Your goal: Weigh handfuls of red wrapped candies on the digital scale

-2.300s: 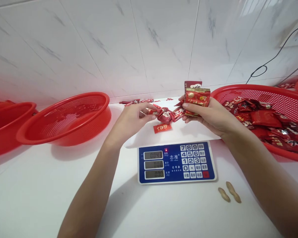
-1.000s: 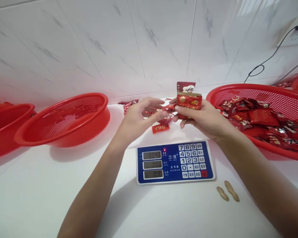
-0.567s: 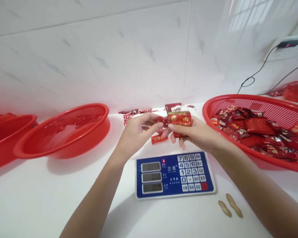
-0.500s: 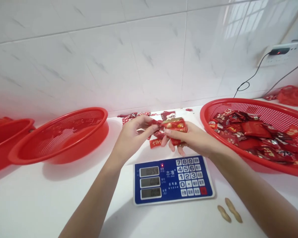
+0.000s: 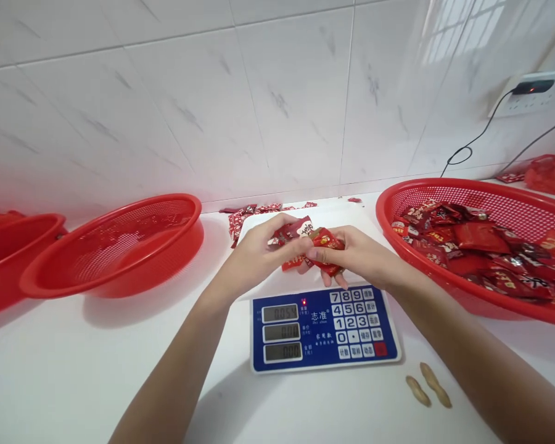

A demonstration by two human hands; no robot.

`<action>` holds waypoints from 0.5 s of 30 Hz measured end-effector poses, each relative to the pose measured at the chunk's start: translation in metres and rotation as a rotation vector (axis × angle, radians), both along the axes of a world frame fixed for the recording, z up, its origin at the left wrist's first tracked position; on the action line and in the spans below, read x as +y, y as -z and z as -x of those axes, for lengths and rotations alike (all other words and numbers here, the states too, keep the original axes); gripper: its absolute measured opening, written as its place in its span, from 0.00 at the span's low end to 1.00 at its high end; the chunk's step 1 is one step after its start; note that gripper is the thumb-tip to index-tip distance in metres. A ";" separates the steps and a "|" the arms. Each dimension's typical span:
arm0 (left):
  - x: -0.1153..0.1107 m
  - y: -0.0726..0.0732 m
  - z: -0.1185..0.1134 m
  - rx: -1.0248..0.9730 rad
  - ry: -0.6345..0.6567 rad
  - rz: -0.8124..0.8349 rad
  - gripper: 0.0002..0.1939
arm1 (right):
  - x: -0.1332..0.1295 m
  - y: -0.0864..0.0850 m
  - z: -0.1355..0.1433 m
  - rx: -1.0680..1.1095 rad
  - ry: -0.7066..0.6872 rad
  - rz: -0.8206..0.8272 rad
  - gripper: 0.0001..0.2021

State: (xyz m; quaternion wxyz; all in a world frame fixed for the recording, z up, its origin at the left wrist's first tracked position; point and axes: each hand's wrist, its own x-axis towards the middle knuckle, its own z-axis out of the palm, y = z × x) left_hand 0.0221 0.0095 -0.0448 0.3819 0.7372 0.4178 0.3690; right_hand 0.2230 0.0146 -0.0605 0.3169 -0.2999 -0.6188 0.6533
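Observation:
Both hands meet over the white pan [image 5: 351,216] of a scale with a blue panel [image 5: 321,330]. My left hand [image 5: 272,246] is closed round several small red packets [image 5: 287,234], one with a white-printed end. In my right hand [image 5: 346,250] are shiny red and gold packets [image 5: 326,243], pressed against those in the left. The fingers partly hide the packets, so their number cannot be told. The top display of the scale shows digits that look like 0.054.
At the right stands a red basket [image 5: 481,299] with many red packets. Two more red baskets, one [image 5: 143,271] nearer and one [image 5: 9,246] at the edge, are on the left. Two peanuts [image 5: 428,385] lie before the scale; patterned wrappers [image 5: 240,222] lie behind it.
The packets on the scale pan behind the hands have been gathered into my hands, which have drawn closer together. The view has shifted slightly.

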 end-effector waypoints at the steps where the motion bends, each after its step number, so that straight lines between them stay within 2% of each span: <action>1: 0.000 0.000 0.000 0.032 -0.018 -0.029 0.15 | -0.001 -0.001 0.001 -0.019 0.021 -0.008 0.14; 5: 0.001 0.000 0.000 -0.015 -0.117 -0.142 0.13 | -0.008 -0.009 0.001 -0.068 0.204 -0.037 0.16; 9: 0.000 0.000 -0.001 -0.154 -0.177 -0.149 0.10 | -0.009 -0.014 -0.003 -0.004 0.334 -0.159 0.09; 12: 0.001 0.000 -0.002 -0.196 -0.205 -0.137 0.10 | -0.002 -0.007 -0.003 -0.021 0.439 -0.238 0.08; 15: 0.003 -0.002 0.001 -0.187 -0.284 -0.197 0.08 | 0.007 0.006 -0.002 -0.150 0.496 -0.263 0.14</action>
